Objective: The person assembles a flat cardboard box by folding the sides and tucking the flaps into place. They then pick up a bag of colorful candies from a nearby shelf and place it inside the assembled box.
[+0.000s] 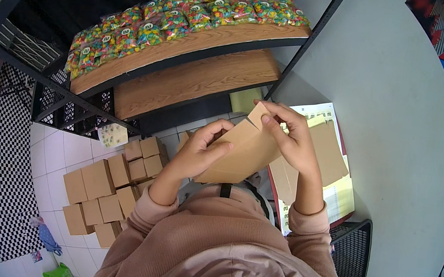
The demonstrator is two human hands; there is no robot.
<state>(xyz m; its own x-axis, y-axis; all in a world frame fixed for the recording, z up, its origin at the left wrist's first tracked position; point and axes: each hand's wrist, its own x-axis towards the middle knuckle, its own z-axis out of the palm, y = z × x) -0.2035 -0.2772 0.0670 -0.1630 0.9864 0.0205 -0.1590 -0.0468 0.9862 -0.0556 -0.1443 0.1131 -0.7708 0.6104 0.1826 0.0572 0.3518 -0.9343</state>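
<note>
A brown cardboard box (243, 151), partly folded, is held tilted in front of my body between both hands. My left hand (202, 150) grips its left side, with the thumb lying on the near face. At the top right corner, my right hand (291, 135) pinches a small end flap (259, 114) between thumb and fingers. Beyond my right wrist, a flat brown cardboard piece (327, 150) lies on white and yellow printed sheets (346, 196). The box's underside is hidden from me.
Several closed brown boxes (100, 180) are stacked on the white tiled floor (57, 155) at left. Bags of colourful candy (174, 22) line the wooden shelf (203, 38) ahead. A black plastic crate (352, 257) stands at right by the grey wall (395, 120). A green bag (61, 276) lies lower left.
</note>
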